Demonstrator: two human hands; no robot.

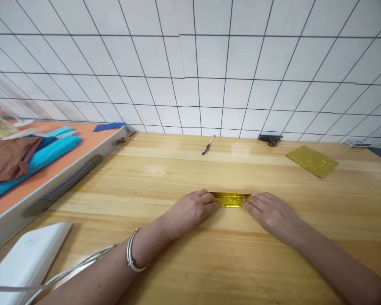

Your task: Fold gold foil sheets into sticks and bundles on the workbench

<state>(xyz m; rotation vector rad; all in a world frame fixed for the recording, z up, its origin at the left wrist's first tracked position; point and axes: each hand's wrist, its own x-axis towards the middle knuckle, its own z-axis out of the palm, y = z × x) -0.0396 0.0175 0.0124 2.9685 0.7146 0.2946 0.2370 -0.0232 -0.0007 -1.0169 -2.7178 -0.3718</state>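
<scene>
A narrow strip of folded gold foil paper (231, 200) lies on the wooden table, its shiny face up and creases running along its length. My left hand (195, 209) grips its left end, with the fingers bent and pressed together. At the opposite end, my right hand (268, 212) pinches the foil between thumb and fingers. Both ends of the strip are partly hidden under my fingers. A silver bangle (131, 250) circles my left wrist.
A flat gold sheet (313, 161) lies at the back right. Near the tiled wall are a pen (208, 145) and a black clip-like object (271, 139). To the left stand a white power bank (28, 258) with a cable (82, 262) and an orange surface (60, 163) bearing folded coloured material.
</scene>
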